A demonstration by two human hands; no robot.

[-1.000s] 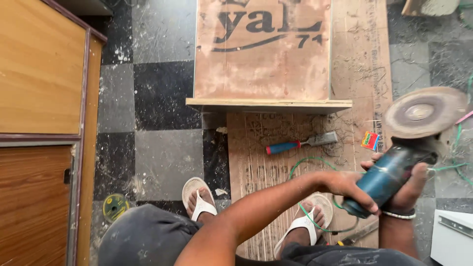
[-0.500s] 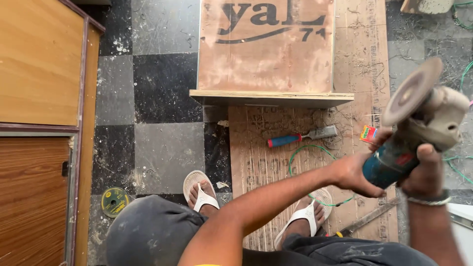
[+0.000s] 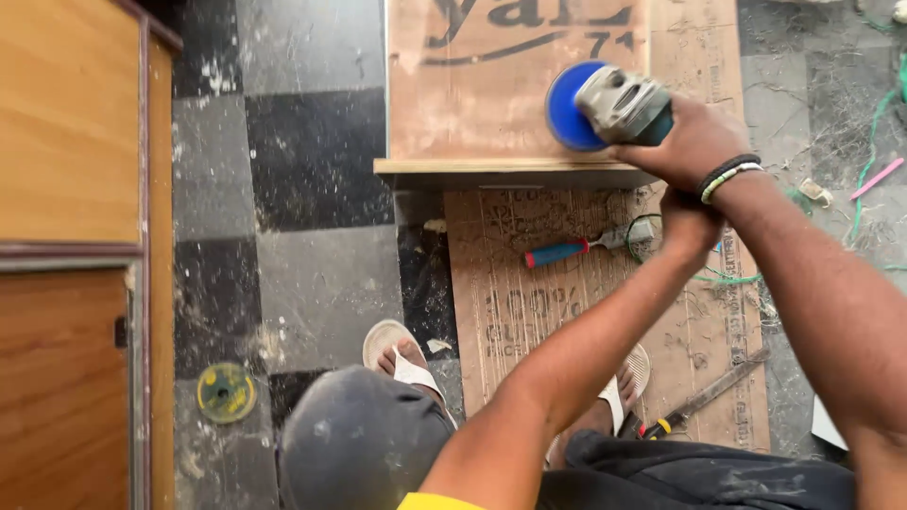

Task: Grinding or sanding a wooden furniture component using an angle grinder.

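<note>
Overhead, both hands close on the grinder [image 3: 625, 106] — the right hand [image 3: 690, 142] wraps its body from above, a dark band and a pale band at the wrist, while the left hand [image 3: 688, 227] sits just below and behind, its grip partly hidden. Its blue disc [image 3: 570, 106] hangs near the board [image 3: 472, 94], close above the pale front edge; whether disc and wood touch I cannot tell. Below, a screwdriver [image 3: 567, 250] lies on the cardboard [image 3: 529, 312] — a chisel [image 3: 704, 397] lies by the sandalled foot [image 3: 402, 354], and a yellow disc [image 3: 226, 392] rests on the floor beside the cabinet [image 3: 66, 236].
</note>
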